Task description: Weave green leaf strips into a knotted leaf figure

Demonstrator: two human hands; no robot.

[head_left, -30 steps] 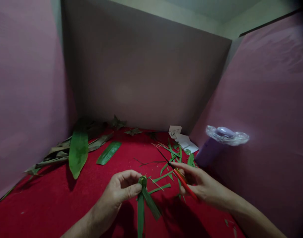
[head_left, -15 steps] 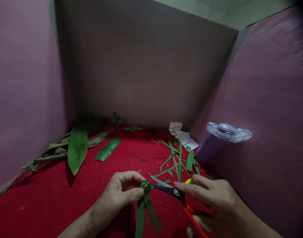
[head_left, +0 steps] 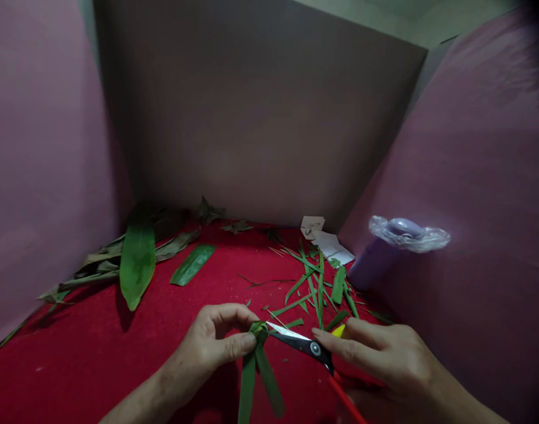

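Between the thumb and fingers of my left hand (head_left: pixel 223 338) is a folded green leaf strip (head_left: pixel 261 333), knotted at the top with two flat tails hanging down. My right hand (head_left: pixel 384 359) is closed around scissors (head_left: pixel 315 348) that have red and yellow handles. Their blades point left, and the tips meet the right side of the folded knot. The blades stand slightly apart. Part of the handles is hidden behind my right fingers.
Cut green strips (head_left: pixel 316 282) lie scattered beyond the scissors. A purple bottle (head_left: pixel 378 259) with clear plastic around its top stands right, by white papers (head_left: pixel 333 247). Broad leaves (head_left: pixel 137 259) and dried ones lie left. Pink and grey panels (head_left: pixel 252 118) enclose the red cloth (head_left: pixel 97 365).
The scissor blades have drawn closer together at the knot. My right hand has moved slightly right and down; my left hand keeps its hold nearly in place.
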